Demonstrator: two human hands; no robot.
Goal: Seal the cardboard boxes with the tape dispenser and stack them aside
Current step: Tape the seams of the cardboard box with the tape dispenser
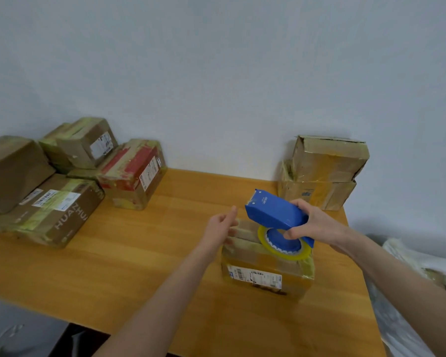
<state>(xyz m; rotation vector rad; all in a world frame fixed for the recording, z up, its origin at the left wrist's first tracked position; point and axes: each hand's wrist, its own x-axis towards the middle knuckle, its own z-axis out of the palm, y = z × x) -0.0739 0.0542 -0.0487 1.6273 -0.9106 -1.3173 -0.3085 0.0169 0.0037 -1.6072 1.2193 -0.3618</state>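
I watched the person at the desk (139, 258) with one small cardboard box (268, 275) in front of them, toward its right side. Their right hand (317, 222) gripped the blue tape dispenser (276, 215), fingers curled round its body, and held it over the box so that the yellowish tape roll (285, 252) sat low against the top face. Whether the tape itself met the cardboard I could not tell. The left hand (222, 225) was at the box's far left edge, fingers straight and a little apart, holding nothing. It was blurred, so I could not say if it touched the box.

To my eye the job was well along. A left pile (62, 181) of several boxes, all heavily banded with tape, looked finished and set aside against the wall (216, 73). The box under the dispenser already showed tape across its top and sides, so I took it to be mid-seal or close to done, with stacking yet to come. The right stack (325, 173), two boxes one on the other, had a ragged upper edge. They may have been waiting their turn, though I could not be sure.

The desk was orange-toned wood with a visible grain, pushed up to a plain pale wall. Crumpled pale plastic wrapping (422, 269) lay beyond its right edge, and something dark and grey showed below its front left corner.
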